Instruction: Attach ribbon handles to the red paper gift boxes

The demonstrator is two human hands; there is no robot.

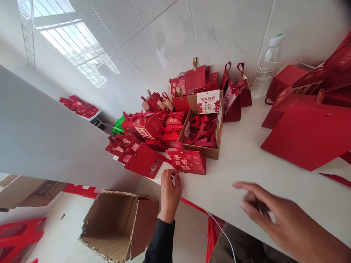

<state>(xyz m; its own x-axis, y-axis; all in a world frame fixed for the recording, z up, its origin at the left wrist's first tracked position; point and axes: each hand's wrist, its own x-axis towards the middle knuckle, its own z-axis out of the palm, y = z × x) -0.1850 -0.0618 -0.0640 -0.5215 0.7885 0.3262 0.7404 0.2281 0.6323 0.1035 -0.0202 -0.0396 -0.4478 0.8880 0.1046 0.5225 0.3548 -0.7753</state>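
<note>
A small red gift box [189, 162] with white lettering and a strap loop on top stands near the table's front edge. My left hand [170, 191] is at its lower left corner, fingers curled and thumb and forefinger close together. What they pinch, if anything, is hidden. Over the white tabletop to the right, my right hand [265, 208] is slightly blurred, its forefinger stretched out and apart from the thumb, with nothing visible in it. Behind the small box sits an open carton [212, 152] filled with dark red straps [201, 131]. A printed white card [208, 102] stands at its back.
Red gift boxes [148, 126] crowd the table's left end, and larger red boxes [309, 131] stand at the right. A clear plastic bottle [265, 67] is by the tiled wall. An open cardboard box [137, 223] rests below the table edge. A white cable [226, 235] hangs in front.
</note>
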